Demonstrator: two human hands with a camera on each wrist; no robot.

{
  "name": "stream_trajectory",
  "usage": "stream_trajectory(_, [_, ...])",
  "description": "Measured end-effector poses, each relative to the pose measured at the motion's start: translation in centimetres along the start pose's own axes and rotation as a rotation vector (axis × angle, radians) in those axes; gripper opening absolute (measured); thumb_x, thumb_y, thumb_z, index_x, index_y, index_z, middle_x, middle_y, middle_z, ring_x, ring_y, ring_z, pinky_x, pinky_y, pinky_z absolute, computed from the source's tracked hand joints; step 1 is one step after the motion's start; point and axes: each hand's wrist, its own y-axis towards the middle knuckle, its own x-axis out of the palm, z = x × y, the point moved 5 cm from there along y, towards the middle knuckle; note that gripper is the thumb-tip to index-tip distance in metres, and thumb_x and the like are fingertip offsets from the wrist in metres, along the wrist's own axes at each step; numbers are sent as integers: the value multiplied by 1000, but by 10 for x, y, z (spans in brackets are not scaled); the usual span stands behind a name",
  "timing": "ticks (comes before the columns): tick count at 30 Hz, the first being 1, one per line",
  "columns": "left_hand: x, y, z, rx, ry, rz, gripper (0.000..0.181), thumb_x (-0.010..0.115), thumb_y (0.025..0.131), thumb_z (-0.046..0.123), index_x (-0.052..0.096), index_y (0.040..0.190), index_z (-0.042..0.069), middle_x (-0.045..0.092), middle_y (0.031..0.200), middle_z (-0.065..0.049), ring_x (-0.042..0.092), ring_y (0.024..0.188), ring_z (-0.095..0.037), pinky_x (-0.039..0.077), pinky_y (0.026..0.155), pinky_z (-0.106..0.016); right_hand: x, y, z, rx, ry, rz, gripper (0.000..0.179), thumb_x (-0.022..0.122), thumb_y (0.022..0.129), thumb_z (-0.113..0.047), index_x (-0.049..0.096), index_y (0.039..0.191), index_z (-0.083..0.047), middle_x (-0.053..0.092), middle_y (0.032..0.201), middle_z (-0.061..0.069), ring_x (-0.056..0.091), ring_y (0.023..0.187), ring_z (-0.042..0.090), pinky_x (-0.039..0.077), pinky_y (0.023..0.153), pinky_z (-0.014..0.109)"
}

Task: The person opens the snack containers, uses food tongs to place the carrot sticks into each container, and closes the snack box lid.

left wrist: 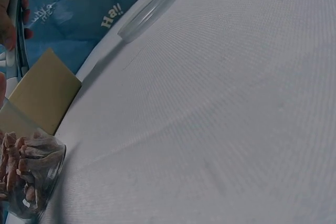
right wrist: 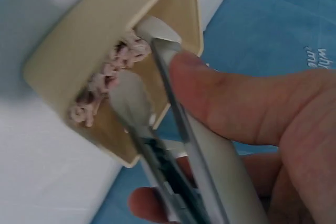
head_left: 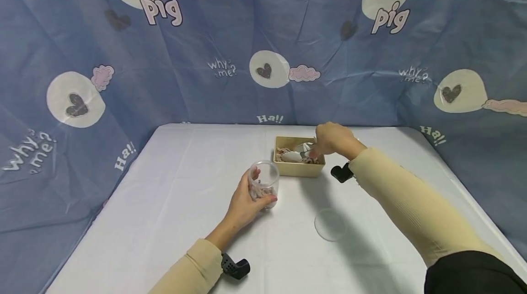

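In the head view my left hand (head_left: 243, 205) grips a clear jar (head_left: 265, 176) by its side, the mouth uncovered. Brownish, stick-like dried pieces (left wrist: 31, 163) lie in the jar's lower part. My right hand (head_left: 334, 141) holds a pair of tongs (right wrist: 205, 166) with pale, spoon-shaped ends, the thumb on one arm and fingers on the other. Those ends stand apart inside a beige rectangular box (head_left: 298, 170), among similar pinkish-brown pieces (right wrist: 105, 80). Whether the tongs pinch any piece I cannot tell.
A clear round lid (head_left: 330, 224) lies on the white tablecloth (head_left: 173, 221), nearer than the box and right of the jar. Behind the table hangs a blue printed curtain (head_left: 230, 24). The box stands just beyond the jar, to its right.
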Motion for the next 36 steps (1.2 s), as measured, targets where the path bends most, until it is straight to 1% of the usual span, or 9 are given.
stream_trajectory(2, [0,0,0,-1,5,3,97,86,75,34,30,152,14,46,152,-8,41,143,-31,29,118,-55,4,-1,3,-9,13,27,36,78,80,-47,66,76,-12,64,82,2,56,72,19,49,55,36])
stream_trajectory(5, [0,0,0,-2,9,1,98,85,76,34,29,153,14,45,153,-8,40,143,-32,29,118,-56,7,-3,7,-35,10,85,37,77,81,-46,61,68,-15,58,72,-1,52,67,18,46,52,36])
stream_trajectory(9, [0,-1,1,-10,6,-7,99,85,76,36,28,153,14,44,154,-8,39,144,-31,27,119,-56,9,-9,14,-57,27,173,33,76,82,-44,64,68,-17,62,71,-1,53,65,18,46,51,37])
stream_trajectory(13, [1,-1,3,-16,0,-8,100,86,75,36,28,153,15,44,154,-7,38,145,-31,27,119,-55,11,-15,20,-77,62,248,26,76,82,-43,71,73,-20,67,76,-1,56,68,18,45,52,36])
stream_trajectory(18, [2,0,3,-16,3,-6,100,86,76,34,26,154,14,43,154,-7,38,145,-31,27,119,-55,12,-22,28,-80,110,301,19,77,82,-40,73,79,-21,70,82,0,58,72,19,44,53,35])
stream_trajectory(26, [2,1,1,-7,17,2,99,85,77,32,26,154,13,44,154,-7,38,144,-33,28,119,-56,8,-35,35,-92,168,406,20,76,84,-37,75,90,-18,71,83,1,63,73,21,43,53,35])
stream_trajectory(32, [2,0,1,-19,22,-2,99,85,77,35,26,154,15,43,154,-6,38,144,-32,27,119,-56,10,-41,40,-107,177,429,28,73,86,-40,76,103,-18,75,94,5,68,83,26,47,57,40])
stream_trajectory(34, [1,-1,1,-21,20,-4,99,85,77,36,26,154,15,44,154,-6,39,144,-31,28,119,-56,11,-42,42,-111,179,431,29,73,86,-41,75,104,-18,75,94,4,68,83,26,47,56,40])
stream_trajectory(36, [2,-1,1,-21,17,-3,99,85,77,35,26,154,15,44,154,-6,39,144,-31,28,118,-56,11,-43,44,-114,179,437,28,73,86,-42,75,103,-19,74,89,2,67,80,24,44,54,38])
